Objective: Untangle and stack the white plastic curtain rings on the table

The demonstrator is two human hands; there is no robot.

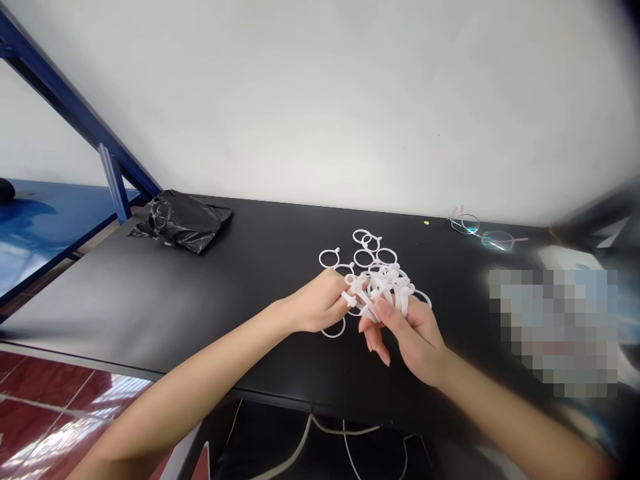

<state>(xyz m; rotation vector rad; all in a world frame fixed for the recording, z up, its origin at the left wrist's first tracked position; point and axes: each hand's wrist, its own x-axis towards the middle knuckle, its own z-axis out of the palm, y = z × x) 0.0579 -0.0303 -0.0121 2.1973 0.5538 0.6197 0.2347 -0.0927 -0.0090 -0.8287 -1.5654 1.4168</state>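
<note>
A bunch of white plastic rings (385, 287) with small eyelets, like curtain rings, is gathered between my hands above the black table. My right hand (417, 330) is closed around several of them, its thumb pressed on top and its lower fingers curled beneath. From the other side, my left hand (325, 300) is closed with its fingertips at the edge of the bunch, pinching a white piece (351, 300); its fingers are partly hidden. Behind and beside the hands, more rings lie loose on the table, among them one ring (329, 259) at the left and another (334, 327) below my left wrist.
The black table (250, 280) meets a white wall. A crumpled black plastic bag (185, 220) lies at the back left, by a blue metal frame (75, 100). Eyeglasses (483, 233) rest at the back right, near a blurred-out item (555, 327). Cables (300, 443) hang below the front edge.
</note>
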